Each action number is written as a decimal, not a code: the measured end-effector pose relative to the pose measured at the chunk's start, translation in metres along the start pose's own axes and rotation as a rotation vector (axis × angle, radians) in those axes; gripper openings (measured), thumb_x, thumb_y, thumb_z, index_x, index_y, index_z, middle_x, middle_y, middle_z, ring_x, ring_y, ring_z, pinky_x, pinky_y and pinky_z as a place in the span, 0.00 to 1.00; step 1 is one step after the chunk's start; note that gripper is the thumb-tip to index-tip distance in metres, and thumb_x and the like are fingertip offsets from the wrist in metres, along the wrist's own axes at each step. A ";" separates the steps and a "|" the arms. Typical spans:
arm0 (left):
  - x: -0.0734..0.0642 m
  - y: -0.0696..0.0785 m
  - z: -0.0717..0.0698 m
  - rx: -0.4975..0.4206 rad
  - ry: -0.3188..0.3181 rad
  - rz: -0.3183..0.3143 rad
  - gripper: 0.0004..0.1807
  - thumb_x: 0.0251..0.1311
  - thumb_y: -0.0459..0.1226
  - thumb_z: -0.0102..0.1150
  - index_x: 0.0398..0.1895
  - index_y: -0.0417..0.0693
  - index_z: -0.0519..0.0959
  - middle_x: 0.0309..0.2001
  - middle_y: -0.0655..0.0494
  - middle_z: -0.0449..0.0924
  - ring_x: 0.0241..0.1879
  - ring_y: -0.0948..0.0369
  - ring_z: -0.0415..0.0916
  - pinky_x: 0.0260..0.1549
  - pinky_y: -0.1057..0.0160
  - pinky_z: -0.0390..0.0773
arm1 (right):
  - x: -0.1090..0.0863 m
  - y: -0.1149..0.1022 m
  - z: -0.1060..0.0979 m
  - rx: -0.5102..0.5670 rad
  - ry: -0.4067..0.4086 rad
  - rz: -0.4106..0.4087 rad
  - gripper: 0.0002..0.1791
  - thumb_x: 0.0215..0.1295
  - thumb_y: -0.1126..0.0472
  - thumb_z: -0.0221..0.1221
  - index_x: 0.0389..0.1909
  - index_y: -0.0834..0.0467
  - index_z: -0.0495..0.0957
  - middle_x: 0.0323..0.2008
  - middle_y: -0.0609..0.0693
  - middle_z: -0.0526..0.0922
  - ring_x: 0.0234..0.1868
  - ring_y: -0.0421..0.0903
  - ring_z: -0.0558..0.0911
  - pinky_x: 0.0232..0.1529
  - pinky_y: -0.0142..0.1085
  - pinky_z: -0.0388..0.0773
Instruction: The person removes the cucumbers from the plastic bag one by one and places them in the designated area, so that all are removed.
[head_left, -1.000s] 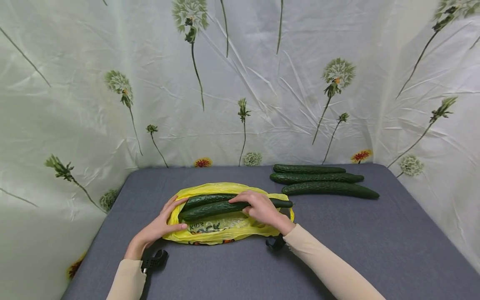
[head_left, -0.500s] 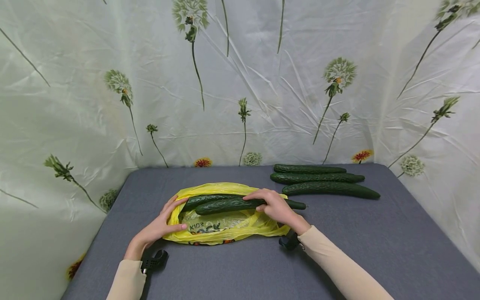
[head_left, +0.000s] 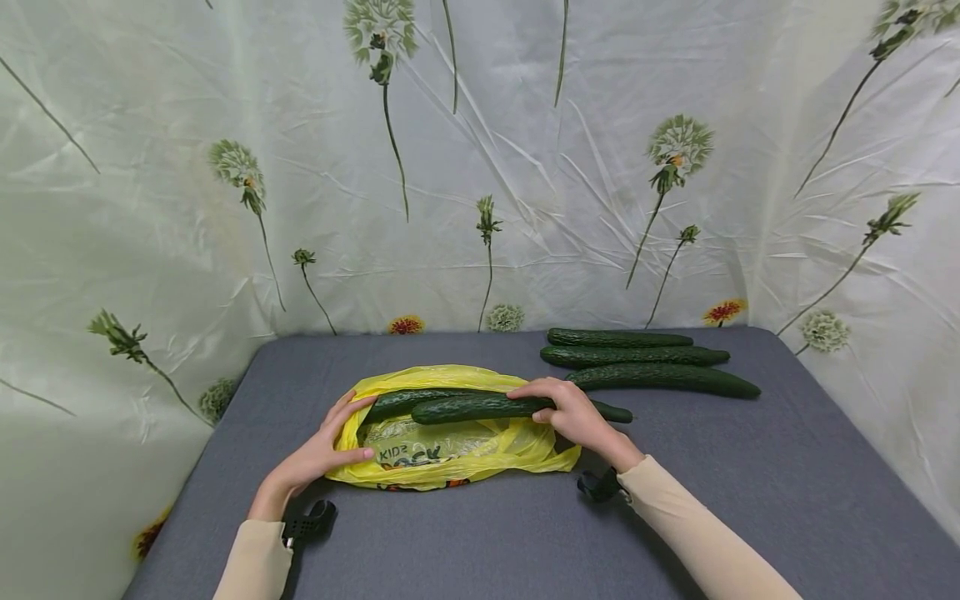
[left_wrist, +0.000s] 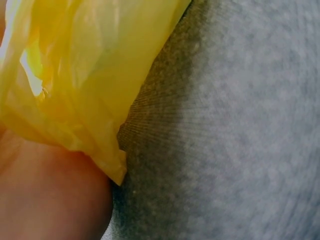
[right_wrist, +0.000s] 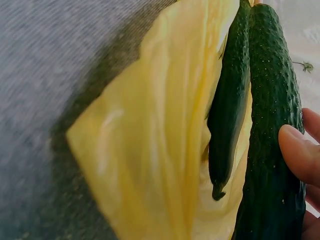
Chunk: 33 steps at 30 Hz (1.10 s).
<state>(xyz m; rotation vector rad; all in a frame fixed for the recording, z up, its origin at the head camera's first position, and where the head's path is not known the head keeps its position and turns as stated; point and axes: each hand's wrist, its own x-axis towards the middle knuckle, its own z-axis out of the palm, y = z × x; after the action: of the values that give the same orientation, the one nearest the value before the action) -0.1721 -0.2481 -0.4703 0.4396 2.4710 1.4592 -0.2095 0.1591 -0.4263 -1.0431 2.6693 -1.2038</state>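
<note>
A yellow plastic bag (head_left: 480,467) with printed letters lies on its side, its mouth spread wide. My left hand (head_left: 318,450) holds the bag's left end, thumb at the near rim and fingers at the far rim. In the left wrist view the yellow film (left_wrist: 100,75) lies against that hand. My right hand (head_left: 566,412) grips a dark green cucumber (head_left: 465,408) from above, over the bag's mouth; its right end sticks out past the hand. Behind it another cucumber (head_left: 393,403) lies inside the bag, also visible in the right wrist view as the thinner cucumber (right_wrist: 230,110).
Three more cucumbers lie side by side at the back right: a far one (head_left: 618,337), a middle one (head_left: 633,357) and a near one (head_left: 667,378). A grey cloth (head_left: 465,550) covers the table. Behind hangs a pale curtain (head_left: 562,167) with dandelion prints.
My right hand has moved to the right with the cucumber, drawing its left end away from the bag's left side. My left hand has stayed in place on the bag.
</note>
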 end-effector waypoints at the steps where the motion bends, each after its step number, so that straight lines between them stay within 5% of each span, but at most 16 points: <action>1: 0.000 0.000 0.000 0.000 0.001 0.001 0.42 0.58 0.40 0.64 0.74 0.57 0.54 0.75 0.44 0.26 0.70 0.35 0.25 0.51 0.22 0.40 | -0.001 0.001 -0.001 0.000 0.003 0.001 0.25 0.57 0.77 0.60 0.55 0.55 0.80 0.54 0.50 0.80 0.57 0.52 0.75 0.54 0.52 0.71; 33: 0.000 0.001 0.000 -0.007 -0.003 0.009 0.42 0.59 0.39 0.64 0.74 0.58 0.54 0.75 0.45 0.25 0.70 0.36 0.23 0.50 0.22 0.40 | -0.033 0.029 -0.028 0.058 0.039 0.077 0.26 0.54 0.79 0.60 0.54 0.58 0.80 0.53 0.52 0.80 0.58 0.55 0.74 0.54 0.54 0.70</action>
<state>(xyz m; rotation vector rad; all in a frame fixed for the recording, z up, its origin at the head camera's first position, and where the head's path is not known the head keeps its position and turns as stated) -0.1720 -0.2474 -0.4695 0.4521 2.4636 1.4698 -0.2086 0.2110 -0.4337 -0.9097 2.6592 -1.2916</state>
